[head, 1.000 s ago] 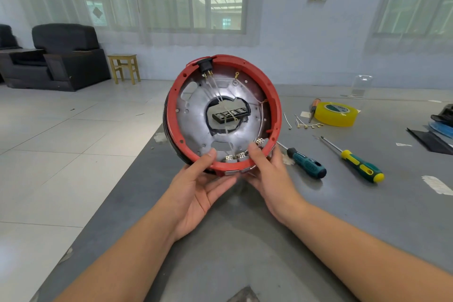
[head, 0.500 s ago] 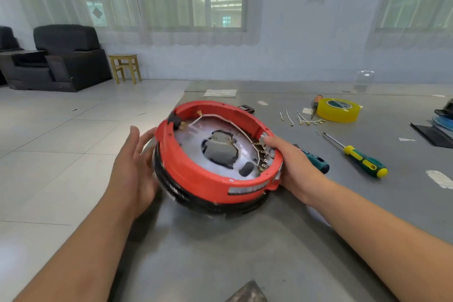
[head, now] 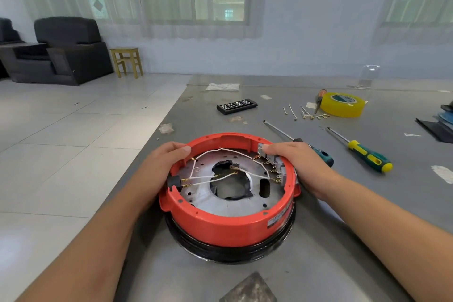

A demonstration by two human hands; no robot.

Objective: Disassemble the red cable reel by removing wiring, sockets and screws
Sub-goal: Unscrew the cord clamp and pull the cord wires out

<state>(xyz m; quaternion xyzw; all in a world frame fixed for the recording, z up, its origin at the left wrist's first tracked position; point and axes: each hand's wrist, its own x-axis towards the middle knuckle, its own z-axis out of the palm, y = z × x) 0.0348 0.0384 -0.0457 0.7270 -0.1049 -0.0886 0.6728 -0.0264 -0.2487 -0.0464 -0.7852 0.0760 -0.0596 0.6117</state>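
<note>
One cable reel [head: 228,213], two screwdrivers [head: 367,154], one tape roll [head: 343,104]

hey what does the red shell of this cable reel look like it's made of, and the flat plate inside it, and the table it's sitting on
Red shell: probably moulded plastic, with an even colour and a soft satin sheen.
Inner plate: looks like bare sheet metal, dull silver with punched holes and scuffs.
Table: grey and smooth with faint reflections, possibly metal or a laminate; the view cannot settle which.
</note>
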